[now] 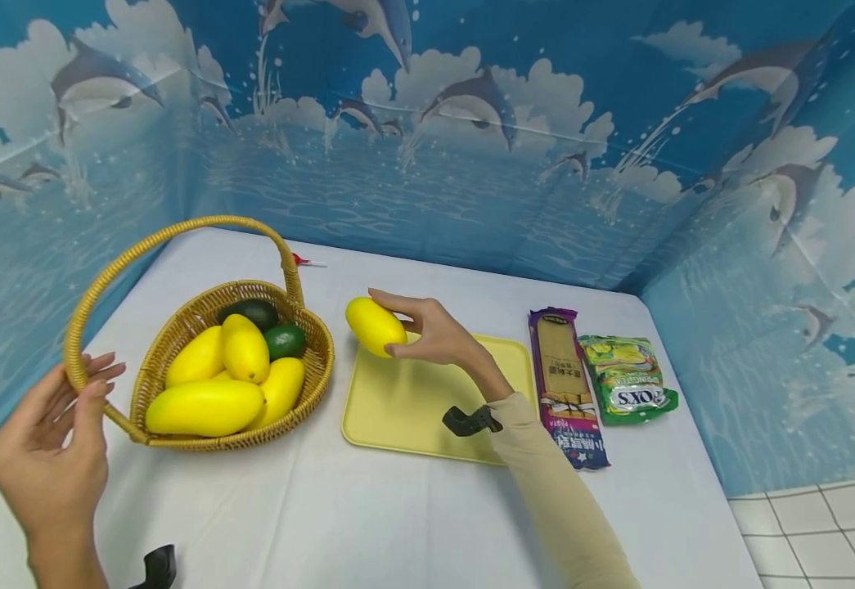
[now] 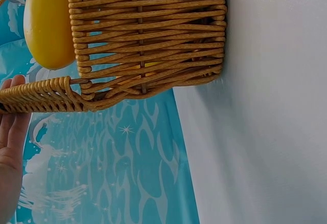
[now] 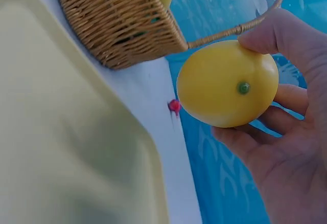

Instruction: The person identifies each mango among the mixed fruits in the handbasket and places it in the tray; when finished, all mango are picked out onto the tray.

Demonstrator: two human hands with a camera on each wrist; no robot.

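Note:
My right hand (image 1: 434,331) holds a yellow mango (image 1: 375,326) over the far left part of a yellow tray (image 1: 427,409). In the right wrist view, the thumb lies on one side of this mango (image 3: 225,86) and the fingers on the other, its green stem spot showing. To the left stands a wicker basket (image 1: 231,444) with a tall arched handle (image 1: 106,278). My left hand (image 1: 55,446) holds the lower left part of that handle, thumb in front and fingers behind. Inside the basket lie several yellow mangoes (image 1: 206,407) and two dark green fruits (image 1: 285,341).
Right of the tray lie a purple pasta packet (image 1: 567,376) and a green snack bag (image 1: 626,376). A small red-tipped item (image 1: 305,261) sits behind the basket. Dolphin-print curtains (image 1: 427,180) enclose the white table (image 1: 272,523) at the back and sides.

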